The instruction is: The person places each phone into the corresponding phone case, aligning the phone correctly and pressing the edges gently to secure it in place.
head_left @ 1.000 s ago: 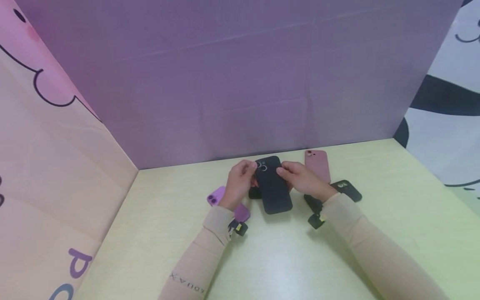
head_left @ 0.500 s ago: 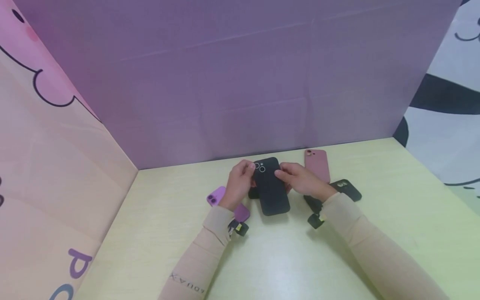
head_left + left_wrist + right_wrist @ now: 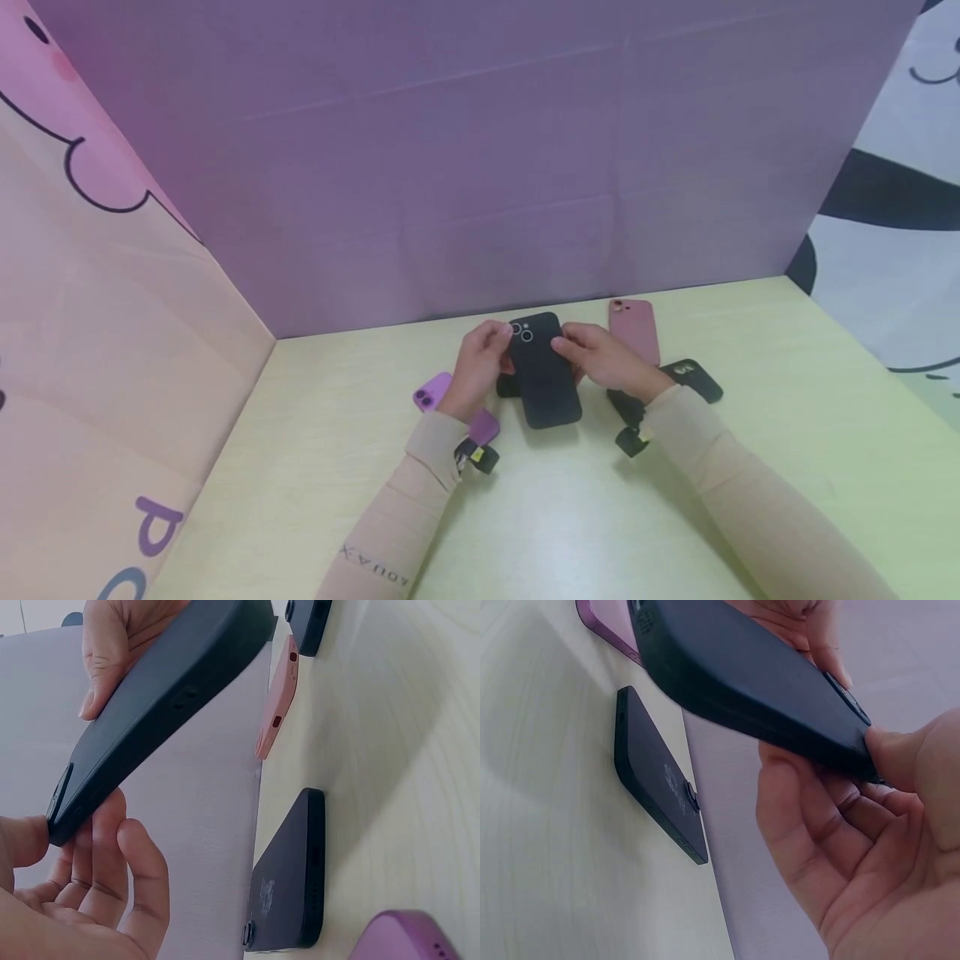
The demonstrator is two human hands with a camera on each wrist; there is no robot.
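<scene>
Pinching the black phone case (image 3: 546,379) by its top corners, our left hand (image 3: 480,362) and right hand (image 3: 603,357) hold only edges; we judge it could slip onto the worktop (image 3: 675,500).

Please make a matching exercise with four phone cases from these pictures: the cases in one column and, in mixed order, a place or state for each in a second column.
1. black case
2. purple case
3. pink case
4. dark case

A. beside the right wrist
B. by the back wall
C. held by both hands
D. partly under the left hand

Pairs: 1-C, 2-D, 3-B, 4-A
</scene>
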